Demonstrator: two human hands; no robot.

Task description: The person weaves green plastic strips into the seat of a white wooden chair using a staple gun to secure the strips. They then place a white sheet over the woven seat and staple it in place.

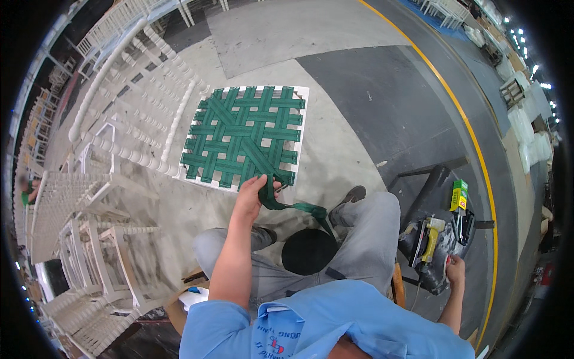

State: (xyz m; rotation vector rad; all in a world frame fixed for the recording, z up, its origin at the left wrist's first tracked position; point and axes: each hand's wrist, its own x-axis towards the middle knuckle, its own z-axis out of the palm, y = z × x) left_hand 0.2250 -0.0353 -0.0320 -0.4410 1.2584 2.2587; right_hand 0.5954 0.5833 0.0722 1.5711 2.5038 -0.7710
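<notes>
In front of me lies a white chair's seat frame (303,107) with dark green webbing (239,131) woven across it. One strap runs diagonally over the weave. At the seat's near right corner, my left hand (254,192) is closed on the loose webbing strap (270,197), which loops down between my legs. My right hand (455,270) reaches out to a black stand (439,185) at my right. Its fingers are closed around something small and red, too small to name. Beside that hand lies a yellow staple gun (429,240).
A black tool (463,227) and a green-and-yellow box (459,194) are on the stand. Between my legs is a round black object (309,251). The chair's turned white back (134,99) rises at left, with more white chairs (95,257) stacked nearby. A yellow line (472,134) crosses the floor.
</notes>
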